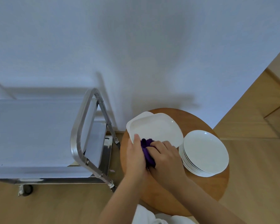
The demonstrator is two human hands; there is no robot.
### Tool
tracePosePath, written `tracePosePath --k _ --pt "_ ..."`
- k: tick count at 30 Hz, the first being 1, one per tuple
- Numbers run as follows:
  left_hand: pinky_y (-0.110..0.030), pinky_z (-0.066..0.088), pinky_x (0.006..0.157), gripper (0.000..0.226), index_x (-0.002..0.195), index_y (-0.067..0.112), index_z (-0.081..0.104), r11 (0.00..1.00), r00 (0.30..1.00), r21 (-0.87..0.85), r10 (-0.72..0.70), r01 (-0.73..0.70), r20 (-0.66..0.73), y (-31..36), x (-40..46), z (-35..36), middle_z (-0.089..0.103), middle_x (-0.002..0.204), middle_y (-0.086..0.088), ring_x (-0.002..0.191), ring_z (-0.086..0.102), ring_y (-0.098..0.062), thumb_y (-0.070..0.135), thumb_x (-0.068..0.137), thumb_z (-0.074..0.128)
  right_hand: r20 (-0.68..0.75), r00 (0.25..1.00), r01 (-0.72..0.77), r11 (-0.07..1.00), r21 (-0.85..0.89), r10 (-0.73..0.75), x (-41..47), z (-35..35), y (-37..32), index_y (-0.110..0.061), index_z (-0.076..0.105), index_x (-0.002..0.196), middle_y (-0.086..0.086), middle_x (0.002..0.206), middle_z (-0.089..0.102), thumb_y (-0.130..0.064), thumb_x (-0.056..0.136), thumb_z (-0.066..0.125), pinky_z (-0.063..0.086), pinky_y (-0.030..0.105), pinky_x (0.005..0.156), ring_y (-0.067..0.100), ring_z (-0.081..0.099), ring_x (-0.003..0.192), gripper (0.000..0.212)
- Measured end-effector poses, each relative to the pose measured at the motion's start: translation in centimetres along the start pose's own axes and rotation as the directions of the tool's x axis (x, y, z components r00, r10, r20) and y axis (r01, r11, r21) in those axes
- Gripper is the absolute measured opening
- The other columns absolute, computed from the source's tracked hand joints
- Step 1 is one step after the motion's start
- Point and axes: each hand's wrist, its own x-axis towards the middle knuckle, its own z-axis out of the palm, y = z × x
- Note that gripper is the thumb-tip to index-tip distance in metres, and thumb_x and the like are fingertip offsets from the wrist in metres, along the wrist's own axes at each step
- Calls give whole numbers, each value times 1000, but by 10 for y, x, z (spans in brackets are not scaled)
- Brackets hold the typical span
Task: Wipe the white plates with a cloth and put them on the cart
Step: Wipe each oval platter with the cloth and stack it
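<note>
— Where was the plate being wiped?

— The square plate (pixel 157 129), glossy white with rounded corners, sat tilted above a second one like it at the back left of the round wooden table (pixel 205 188). The left hand (pixel 135 156) held its near edge, thumb lying on the rim.

— And the cloth?

— The purple cloth (pixel 147 150), soft and bunched, lay against the plate's near edge between both hands. The right hand (pixel 166 157) was curled over it, fingers closed around the fabric.

— Any other plates?

— A stack of round plates (pixel 204 152), smooth and white, stood just beside the square ones on the table's right side.

— The cart?

— The metal cart (pixel 39 135), brushed steel with a flat top shelf and a bent tubular handle (pixel 81 126), stood to the left of the table on a wooden floor (pixel 255 175), against a pale wall (pixel 136 46). One small wheel (pixel 27 189) showed beneath it.
</note>
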Motion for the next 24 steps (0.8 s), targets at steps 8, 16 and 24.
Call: tracePosePath --k 8,16,24 --pt "-26 55 52 25 103 27 59 999 994 7 35 -36 101 40 7 -29 73 97 2 91 68 -18 47 94 47 134 990 -67 991 113 52 -15 -20 57 -7 69 106 8 115 63 -35 81 60 52 40 85 27 58 102 39" --pt "-22 54 61 29 114 34 55 961 961 226 100 -161 257 37 -5 -18 68 109 7 98 65 -12 50 94 43 75 852 -519 855 -17 519 12 1 59 -14 51 133 7 140 45 -25 89 56 35 44 100 32 39 123 45" --pt "-40 49 98 33 120 30 59 903 947 356 138 -241 291 30 -7 -9 65 118 2 110 60 -15 45 98 40 264 920 -332 935 128 290 13 14 10 -34 32 143 -11 151 28 -44 77 23 1 35 111 13 16 137 67"
